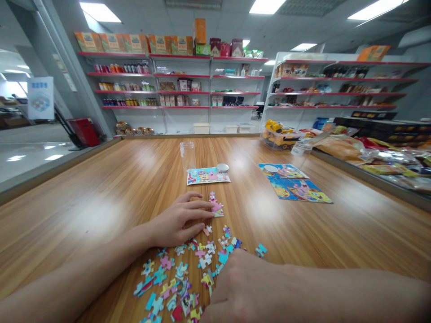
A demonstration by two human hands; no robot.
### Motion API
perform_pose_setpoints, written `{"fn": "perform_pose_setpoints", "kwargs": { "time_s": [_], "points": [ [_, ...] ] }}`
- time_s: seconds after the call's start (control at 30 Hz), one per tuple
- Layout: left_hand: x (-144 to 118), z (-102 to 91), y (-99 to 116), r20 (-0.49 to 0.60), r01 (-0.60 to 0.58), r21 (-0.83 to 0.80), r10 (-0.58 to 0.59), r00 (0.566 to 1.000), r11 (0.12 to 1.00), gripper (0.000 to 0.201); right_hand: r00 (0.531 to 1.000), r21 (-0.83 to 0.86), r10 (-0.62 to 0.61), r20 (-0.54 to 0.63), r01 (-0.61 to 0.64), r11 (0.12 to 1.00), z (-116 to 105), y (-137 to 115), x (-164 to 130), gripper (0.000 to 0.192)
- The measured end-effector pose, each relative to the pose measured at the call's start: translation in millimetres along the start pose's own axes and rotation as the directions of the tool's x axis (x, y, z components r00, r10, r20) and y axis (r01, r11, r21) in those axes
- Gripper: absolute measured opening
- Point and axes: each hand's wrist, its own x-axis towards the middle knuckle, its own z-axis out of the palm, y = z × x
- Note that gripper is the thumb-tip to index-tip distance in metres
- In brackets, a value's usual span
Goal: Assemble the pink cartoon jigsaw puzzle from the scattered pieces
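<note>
Puzzle pieces point(188, 273) lie loose in a spread on the wooden table point(101, 202) just in front of me, and a small joined cluster point(216, 206) sits beyond them, touching the fingertips of my left hand point(178, 222), which rests flat and open on the wood, gripping nothing. My right hand point(242, 287) is curled knuckles-up at the near edge of the spread; I cannot tell whether it holds a piece. I judge the main risk is my right forearm sweeping the loose pieces sideways, or my left fingers nudging the cluster apart, since the glossy wood would let them slide. Around me is a shop: shelves point(175, 89) of boxes and bottles along the back wall, packets heaped on a counter point(377, 154) to the right. Farther up the table lie two finished pictures point(294, 184), a reference card point(207, 176), a clear jar point(187, 154) and its lid point(222, 168).
</note>
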Motion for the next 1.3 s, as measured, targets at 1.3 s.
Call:
{"fn": "perform_pose_setpoints", "kwargs": {
  "time_s": [1.3],
  "points": [
    [2,0.5,1,-0.039,0.011,-0.047,-0.012,0.999,0.999,0.028,0.993,0.325,0.001,-0.122,0.039,0.945,6,34,-18,0.015]
  ]
}}
